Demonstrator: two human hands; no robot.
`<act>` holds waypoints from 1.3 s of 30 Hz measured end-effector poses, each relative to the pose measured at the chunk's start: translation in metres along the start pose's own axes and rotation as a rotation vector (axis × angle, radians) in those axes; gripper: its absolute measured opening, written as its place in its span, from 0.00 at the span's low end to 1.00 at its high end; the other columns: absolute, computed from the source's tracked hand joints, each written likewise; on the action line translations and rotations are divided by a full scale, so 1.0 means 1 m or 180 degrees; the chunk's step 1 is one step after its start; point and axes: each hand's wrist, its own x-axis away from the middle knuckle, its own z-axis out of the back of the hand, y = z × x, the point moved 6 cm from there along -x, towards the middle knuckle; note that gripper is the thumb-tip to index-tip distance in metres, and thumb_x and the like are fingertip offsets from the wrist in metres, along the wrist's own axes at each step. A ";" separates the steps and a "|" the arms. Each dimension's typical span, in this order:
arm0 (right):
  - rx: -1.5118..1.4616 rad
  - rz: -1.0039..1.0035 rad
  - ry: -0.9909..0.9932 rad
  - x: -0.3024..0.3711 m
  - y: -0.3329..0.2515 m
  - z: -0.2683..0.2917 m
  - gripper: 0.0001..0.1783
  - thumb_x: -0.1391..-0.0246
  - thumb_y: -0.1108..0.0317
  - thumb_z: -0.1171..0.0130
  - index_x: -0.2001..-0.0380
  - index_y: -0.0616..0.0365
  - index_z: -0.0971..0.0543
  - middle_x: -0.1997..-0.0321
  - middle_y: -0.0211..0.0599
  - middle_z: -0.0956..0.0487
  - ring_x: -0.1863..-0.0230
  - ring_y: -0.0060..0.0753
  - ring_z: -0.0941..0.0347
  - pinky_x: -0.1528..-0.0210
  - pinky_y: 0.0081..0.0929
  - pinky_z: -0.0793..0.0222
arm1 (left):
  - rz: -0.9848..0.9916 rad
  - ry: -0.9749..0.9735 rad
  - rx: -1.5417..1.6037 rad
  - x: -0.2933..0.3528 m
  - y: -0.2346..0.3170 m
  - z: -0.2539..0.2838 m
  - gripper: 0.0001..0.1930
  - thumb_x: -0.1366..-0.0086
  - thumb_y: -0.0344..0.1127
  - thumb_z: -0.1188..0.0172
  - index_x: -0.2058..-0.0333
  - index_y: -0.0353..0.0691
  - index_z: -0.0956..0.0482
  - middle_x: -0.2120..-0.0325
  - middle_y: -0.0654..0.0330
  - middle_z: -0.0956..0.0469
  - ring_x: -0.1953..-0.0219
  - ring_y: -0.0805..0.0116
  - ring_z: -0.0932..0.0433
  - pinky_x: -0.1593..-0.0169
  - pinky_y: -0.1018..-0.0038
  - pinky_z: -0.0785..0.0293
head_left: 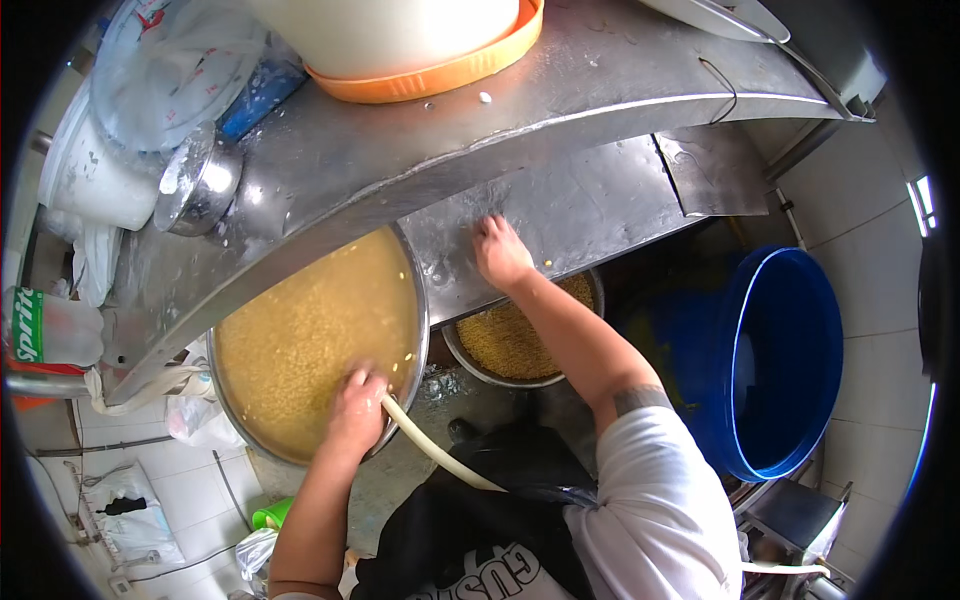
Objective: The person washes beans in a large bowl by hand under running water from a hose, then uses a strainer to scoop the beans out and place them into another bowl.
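From my remote post, I saw the left hand (360, 400) inside the near-right rim of the large steel basin (425, 310), apparently closed round the pale hose (440, 456), tip hidden; the right hand (503, 255) was at the steel bench (590, 200) right of the basin, fingers curled, couldn't tell if holding anything; yellow kernels (285, 370) sat in cloudy water (340, 280) within the basin; hose looked light, bendy, likely slippery, best gripped just behind its end; full basin I judged heavy, rigid, sloshy, a two-sided rim hold; upper steel shelf (450, 140) overhung the basin's far side, tight there; smaller steel basin (600, 298) sat just right of it, blue barrel (790, 370) farther right; room seemed freer over its near side.
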 end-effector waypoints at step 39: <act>-0.0559 -0.0074 0.0910 0.082 -0.014 0.079 0.14 0.42 0.67 0.38 0.56 0.63 0.20 0.50 0.50 0.20 0.45 0.53 0.26 0.39 0.42 0.29 | -0.0243 0.0480 0.0263 0.001 0.000 0.007 0.08 0.35 0.31 0.45 0.60 0.41 0.19 0.53 0.44 0.21 0.50 0.37 0.23 0.48 0.52 0.24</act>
